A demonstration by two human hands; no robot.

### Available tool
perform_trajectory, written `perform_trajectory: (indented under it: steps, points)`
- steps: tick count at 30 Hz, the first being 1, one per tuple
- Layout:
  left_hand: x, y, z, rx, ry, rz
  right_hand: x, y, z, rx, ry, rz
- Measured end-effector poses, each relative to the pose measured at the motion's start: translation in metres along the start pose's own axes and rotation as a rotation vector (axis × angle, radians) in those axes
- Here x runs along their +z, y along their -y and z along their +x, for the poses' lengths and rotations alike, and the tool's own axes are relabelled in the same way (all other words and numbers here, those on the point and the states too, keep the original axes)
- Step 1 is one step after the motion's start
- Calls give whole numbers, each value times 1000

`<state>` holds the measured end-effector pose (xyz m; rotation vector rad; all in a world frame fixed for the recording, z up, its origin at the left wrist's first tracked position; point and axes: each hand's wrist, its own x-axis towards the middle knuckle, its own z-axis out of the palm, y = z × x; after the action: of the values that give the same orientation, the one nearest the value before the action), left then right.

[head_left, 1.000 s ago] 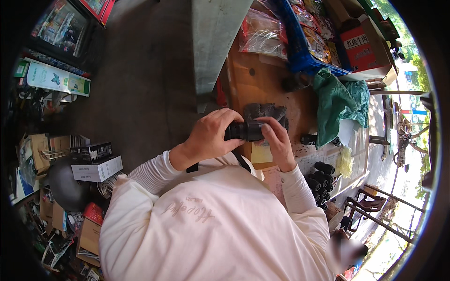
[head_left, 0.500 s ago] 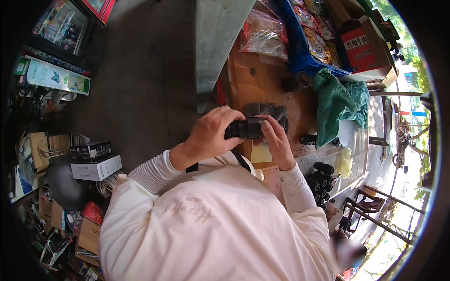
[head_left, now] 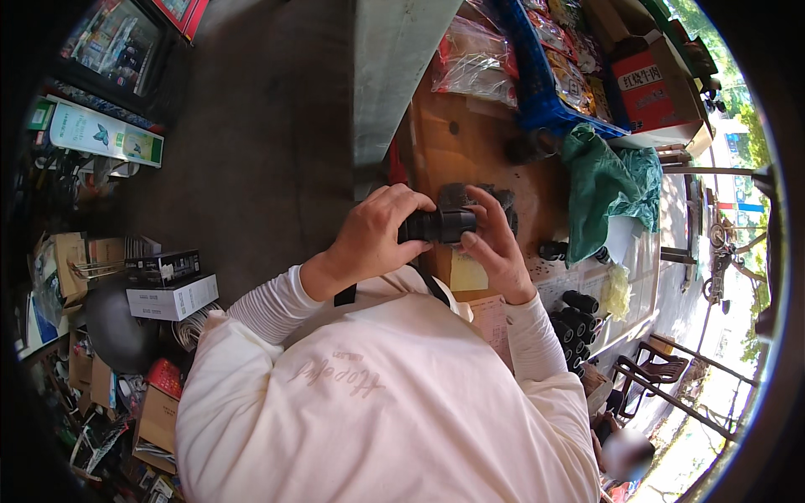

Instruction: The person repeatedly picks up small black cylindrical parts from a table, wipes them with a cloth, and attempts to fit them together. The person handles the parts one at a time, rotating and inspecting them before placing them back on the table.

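Observation:
A black ribbed cylindrical part [head_left: 438, 225], with a wider collar at its right end, lies crosswise in front of my chest. My left hand [head_left: 375, 233] is closed round its left end, thumb below and fingers above. At the collar, my right hand [head_left: 501, 256] has its thumb and forefinger spread apart, close to the edge; whether a fingertip touches it I cannot tell. Behind the part, a dark grey cloth or glove [head_left: 501, 201] lies on the wooden table [head_left: 461, 155], partly hidden by my hands.
Several black cylindrical parts [head_left: 573, 323] are grouped at the table's right side. A green bag [head_left: 608, 180] lies beyond them. A blue crate [head_left: 537, 88] of packets stands at the far right. Boxes [head_left: 173, 298] are piled on my left. A blurred person [head_left: 627, 457] is at the lower right.
My right hand has loosened on the collar: its thumb has dropped and its forefinger has lifted away. The left hand still holds the part, which has shifted very slightly.

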<state>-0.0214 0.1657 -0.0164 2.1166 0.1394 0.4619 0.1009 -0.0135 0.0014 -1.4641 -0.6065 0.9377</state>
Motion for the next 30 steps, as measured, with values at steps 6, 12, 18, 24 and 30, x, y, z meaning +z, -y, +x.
perform_trajectory:
  steps: [6, 12, 18, 24, 30]
  points:
    - [2, -5, 0, 31, 0, 14, -14, -9, 8, 282, 38, -44]
    - [0, 1, -2, -18, 13, -2, 0, 3, 6, 143, -21, 29]
    - [-1, -2, -2, -37, 58, -19, -19, -8, 4, 207, 121, -40]
    - [-12, -4, 0, -375, 248, -383, -3, 0, 0, -28, 128, 76]
    - [1, 0, -3, 75, -3, 63, -12, -14, 3, 324, -12, 160]
